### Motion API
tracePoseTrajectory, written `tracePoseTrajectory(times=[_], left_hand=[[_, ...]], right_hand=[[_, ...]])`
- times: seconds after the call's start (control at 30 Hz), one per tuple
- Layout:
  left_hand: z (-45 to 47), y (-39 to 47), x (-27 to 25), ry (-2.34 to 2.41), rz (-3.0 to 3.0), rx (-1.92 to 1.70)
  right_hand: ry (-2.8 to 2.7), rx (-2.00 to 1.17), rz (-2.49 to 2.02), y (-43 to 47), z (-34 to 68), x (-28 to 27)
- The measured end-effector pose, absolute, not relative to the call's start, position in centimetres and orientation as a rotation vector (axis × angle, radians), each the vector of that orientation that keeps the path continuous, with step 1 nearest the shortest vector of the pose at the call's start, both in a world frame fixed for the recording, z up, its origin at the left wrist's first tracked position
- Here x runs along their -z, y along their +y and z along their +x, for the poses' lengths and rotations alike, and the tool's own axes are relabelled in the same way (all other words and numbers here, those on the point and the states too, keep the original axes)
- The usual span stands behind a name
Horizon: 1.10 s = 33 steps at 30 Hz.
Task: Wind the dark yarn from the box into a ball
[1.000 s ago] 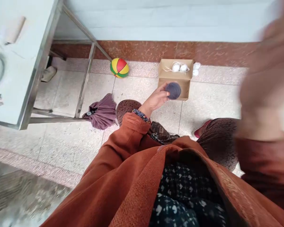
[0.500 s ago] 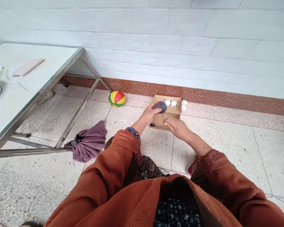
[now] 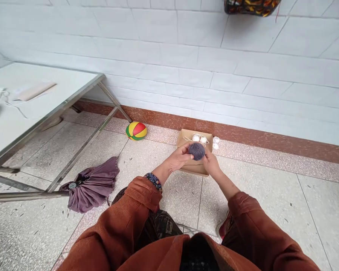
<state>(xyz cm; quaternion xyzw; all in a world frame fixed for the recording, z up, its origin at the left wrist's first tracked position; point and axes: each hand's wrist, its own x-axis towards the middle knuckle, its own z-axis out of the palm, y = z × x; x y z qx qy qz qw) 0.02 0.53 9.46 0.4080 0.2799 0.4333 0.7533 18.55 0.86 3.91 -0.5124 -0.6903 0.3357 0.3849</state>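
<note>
A ball of dark grey yarn (image 3: 196, 151) is in my left hand (image 3: 178, 158), whose fingers and thumb wrap its left side. My right hand (image 3: 211, 162) is closed at the ball's right edge, pinching the grey yarn; its fingertips are partly hidden there. Below and behind the hands, an open cardboard box (image 3: 183, 134) sits on the floor against the wall. Inside it lie white yarn balls (image 3: 196, 137) with loose white strands. More small white balls (image 3: 216, 143) rest on the floor just right of the box.
A white-topped table with a metal frame (image 3: 81, 82) stands at left, bearing a folded pinkish item (image 3: 36, 91). By its leg lies a folded purple umbrella (image 3: 93, 182). A red, yellow and green ball (image 3: 136, 130) sits near the wall. Something dark and patterned (image 3: 251, 6) hangs above.
My right hand has moved up from below the yarn ball to its right edge. The strand that stretched between them no longer shows. The view has tilted up, bringing the patterned object into sight.
</note>
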Motion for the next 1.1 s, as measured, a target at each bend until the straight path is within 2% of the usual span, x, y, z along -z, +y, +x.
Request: tracePoseTrajectory(times=[0.17,0.33,0.53,0.67,0.77,0.93,1.1], left_hand=[[-0.9,2.0,-9.0,0.770,0.827,-1.089],[-0.7,2.6,-7.8,1.085,1.178,-1.085],[1.2,0.4,-8.0,1.009,1.417,-0.857],[1.9,-0.9,-9.1,0.689,1.321,-0.730],[1.9,-0.9,-9.6,0.532,1.149,-0.786],[1.2,1.0,-8.9,0.692,0.932,-1.034],[-0.2,2.9,-7.6,0.976,0.890,-1.182]], right_hand=[[-1.953,-0.756,-1.283,-1.4,17.1,-3.8],[-2.181,-0.764,-0.989,-4.0,18.5,-8.5],[-1.798,-0.743,-1.092,-3.4,20.9,-13.1],[-1.559,-0.695,-1.251,-1.0,21.9,-11.1],[-1.546,-0.783,-1.351,-0.2,21.4,-7.9],[-1.725,-0.894,-1.299,-1.3,18.3,-4.0],[-1.901,-1.002,-1.077,-2.5,16.6,-5.2]])
